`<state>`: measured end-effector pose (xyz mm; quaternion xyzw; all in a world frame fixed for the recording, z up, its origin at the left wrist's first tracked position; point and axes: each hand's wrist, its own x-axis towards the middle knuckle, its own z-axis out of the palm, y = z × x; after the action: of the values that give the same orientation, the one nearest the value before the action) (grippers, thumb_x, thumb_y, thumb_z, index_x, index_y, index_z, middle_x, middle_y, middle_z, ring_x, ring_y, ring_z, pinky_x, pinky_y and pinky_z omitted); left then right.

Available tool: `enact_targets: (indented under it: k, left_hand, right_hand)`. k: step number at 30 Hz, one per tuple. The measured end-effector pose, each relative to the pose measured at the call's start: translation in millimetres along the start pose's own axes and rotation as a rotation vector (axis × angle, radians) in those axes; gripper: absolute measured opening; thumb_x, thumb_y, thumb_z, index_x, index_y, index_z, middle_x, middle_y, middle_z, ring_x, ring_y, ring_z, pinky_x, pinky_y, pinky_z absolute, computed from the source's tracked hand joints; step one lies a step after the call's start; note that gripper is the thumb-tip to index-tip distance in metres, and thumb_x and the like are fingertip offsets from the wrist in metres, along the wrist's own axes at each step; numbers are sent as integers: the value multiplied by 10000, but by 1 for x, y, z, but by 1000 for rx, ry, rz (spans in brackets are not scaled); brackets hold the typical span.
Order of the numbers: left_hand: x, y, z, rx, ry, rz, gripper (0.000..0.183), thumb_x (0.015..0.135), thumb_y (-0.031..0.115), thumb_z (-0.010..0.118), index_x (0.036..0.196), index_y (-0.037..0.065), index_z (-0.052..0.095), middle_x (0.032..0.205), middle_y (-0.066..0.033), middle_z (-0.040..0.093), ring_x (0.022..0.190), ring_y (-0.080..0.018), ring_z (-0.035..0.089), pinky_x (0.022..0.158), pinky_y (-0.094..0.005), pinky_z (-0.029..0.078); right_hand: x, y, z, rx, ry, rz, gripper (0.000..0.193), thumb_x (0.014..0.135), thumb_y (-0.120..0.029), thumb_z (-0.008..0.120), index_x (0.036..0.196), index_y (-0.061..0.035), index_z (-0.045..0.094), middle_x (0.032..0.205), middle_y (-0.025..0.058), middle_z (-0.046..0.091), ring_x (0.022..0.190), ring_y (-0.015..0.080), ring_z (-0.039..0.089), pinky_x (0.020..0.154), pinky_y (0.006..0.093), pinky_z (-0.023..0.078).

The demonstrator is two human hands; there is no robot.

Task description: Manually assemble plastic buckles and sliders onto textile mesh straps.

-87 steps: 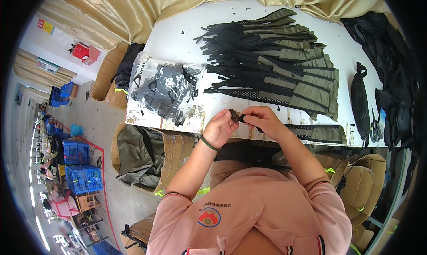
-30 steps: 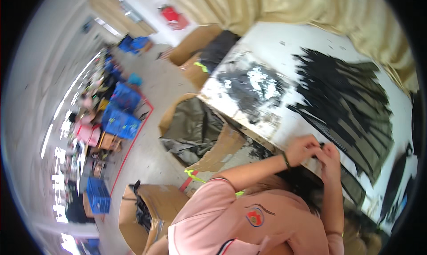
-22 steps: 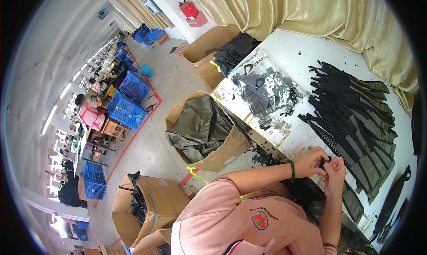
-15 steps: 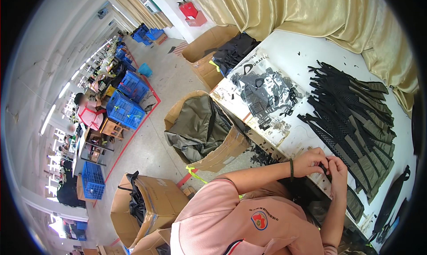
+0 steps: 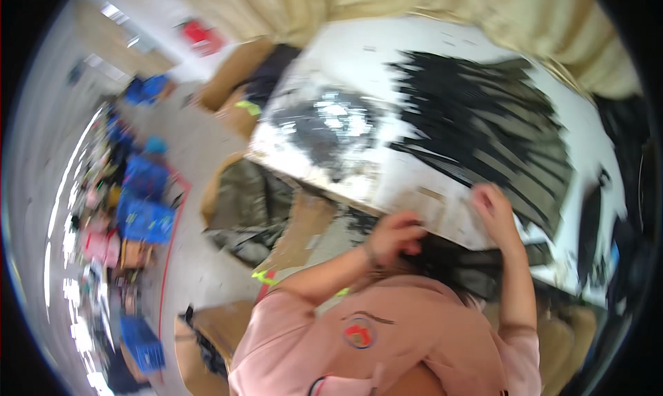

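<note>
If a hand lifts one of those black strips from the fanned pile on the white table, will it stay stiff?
Probably not: the black strips look thin, flat and fabric-like, so one would likely droop. They overlap closely, so neighbours may drag along. The picture is blurred, so this is tentative.

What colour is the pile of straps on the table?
Mostly black, some olive-green; the straps show, blurred, in the head view.

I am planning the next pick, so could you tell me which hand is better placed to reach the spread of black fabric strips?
Probably the right hand: it rests beside the black fabric strips, while the left hand sits lower, at the white table's edge.
</note>
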<state>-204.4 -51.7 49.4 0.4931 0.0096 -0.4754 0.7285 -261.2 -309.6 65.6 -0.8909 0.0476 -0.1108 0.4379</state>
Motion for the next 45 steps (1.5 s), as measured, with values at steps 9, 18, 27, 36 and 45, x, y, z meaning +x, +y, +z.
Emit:
enact_targets:
  k: [9, 18, 27, 36, 45]
  left_hand:
    - [-9, -56, -112, 564, 374, 26, 286, 804, 198, 703, 955, 69, 497, 637, 6, 503, 477, -91, 471, 437, -248, 400]
    - [2, -34, -24, 1314, -481, 794, 377, 708, 242, 689, 1050, 107, 605, 1054, -133, 584, 1055, -318, 510, 898, -435, 403]
    - [41, -60, -22, 1034, -537, 243, 368, 856, 361, 583, 1112, 97, 591, 1132, -147, 555, 922, -263, 595, 773, -371, 494]
    - [100, -5, 5, -239, -194, 195, 263, 904, 369, 542, 1052, 157, 591, 837, 15, 617, 633, -116, 549, 547, -250, 428]
    - [94, -6, -47, -167, 212, 205, 122, 793, 179, 698, 883, 184, 617, 812, 44, 605, 638, -107, 537, 568, -248, 440]
  right_hand:
    - [-6, 87, -28, -735, 349, 2, 413, 757, -163, 666, 1147, -80, 557, 1232, 130, 497, 1175, 299, 446, 1011, 423, 324]
    - [9, 73, -30, -815, 303, -18, 434, 729, -154, 669, 1139, -76, 548, 1099, 132, 548, 1041, 318, 510, 895, 409, 396]
    - [5, 55, -39, -669, 341, -165, 171, 806, -27, 559, 971, -15, 600, 975, 153, 583, 926, 337, 546, 773, 410, 456]
    - [-48, -8, -14, -493, 26, -378, 287, 686, 25, 585, 967, -25, 607, 842, 120, 518, 814, 298, 511, 708, 369, 424]
    - [-76, 46, -41, -722, 296, -345, 308, 661, -78, 599, 961, -115, 664, 847, 96, 544, 834, 277, 519, 736, 379, 398]
